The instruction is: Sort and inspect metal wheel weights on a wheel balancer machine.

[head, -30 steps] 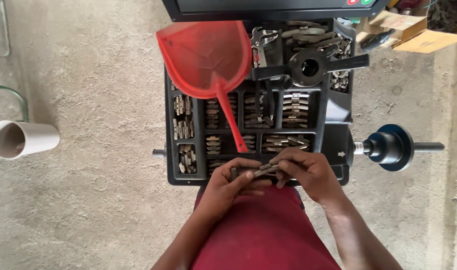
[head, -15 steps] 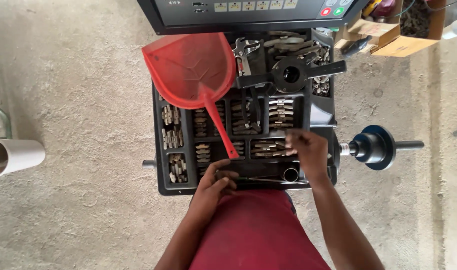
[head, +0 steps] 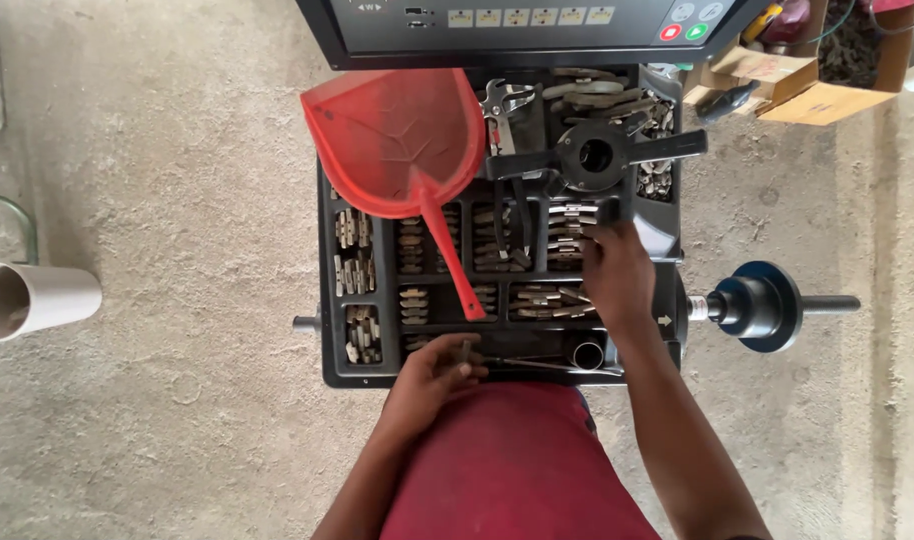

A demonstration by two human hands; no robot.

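A black tray (head: 329, 300) with several compartments of small metal weights sits on top of a machine in front of me. My left hand (head: 432, 375) rests at the tray's near edge, fingers curled around a thin metal tool. My right hand (head: 617, 268) reaches over the right-hand compartments, fingers down among the weights; whether it holds one is hidden. A red plastic dustpan (head: 397, 140) lies across the tray's upper left, its handle pointing toward me. A black winged nut (head: 592, 155) and pliers (head: 502, 100) lie at the tray's far end.
The machine's control panel (head: 517, 25) with buttons rises at the far side. A shaft with a blue-black cone (head: 762, 305) sticks out on the right. A white pipe piece (head: 32, 298) lies on the concrete floor at left. Cardboard boxes (head: 817, 85) stand at the top right.
My hands were together at the tray's near edge; the right one has moved away, up the tray to the far right compartments. The left stays near the edge.
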